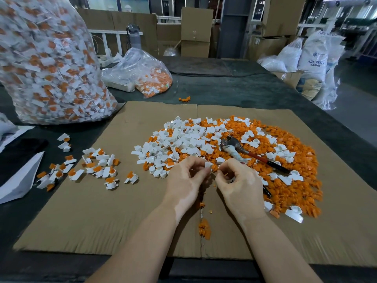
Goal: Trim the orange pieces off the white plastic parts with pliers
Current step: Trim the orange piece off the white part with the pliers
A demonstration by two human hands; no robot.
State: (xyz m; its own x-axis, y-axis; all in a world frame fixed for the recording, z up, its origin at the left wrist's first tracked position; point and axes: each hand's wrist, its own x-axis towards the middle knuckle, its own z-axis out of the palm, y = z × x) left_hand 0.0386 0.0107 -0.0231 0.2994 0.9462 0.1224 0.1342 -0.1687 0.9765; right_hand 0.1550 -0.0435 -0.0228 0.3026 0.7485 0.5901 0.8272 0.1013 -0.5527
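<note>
I keep the work sorted on the cardboard sheet that covers the near edge of the bench. Untrimmed parts lie toward its left edge, within easy reach. The finished heap of white parts and orange offcuts sits in the middle and to the right. The pliers lie on top of that heap, in neither hand. My left hand pinches a white plastic part between thumb and curled fingertips. My right hand is curled close against it, fingertips at its orange piece, and seems to pinch it. I judge I am holding the part up to check or twist it before cutting. More stock waits in the big clear bag at the far left corner.
</note>
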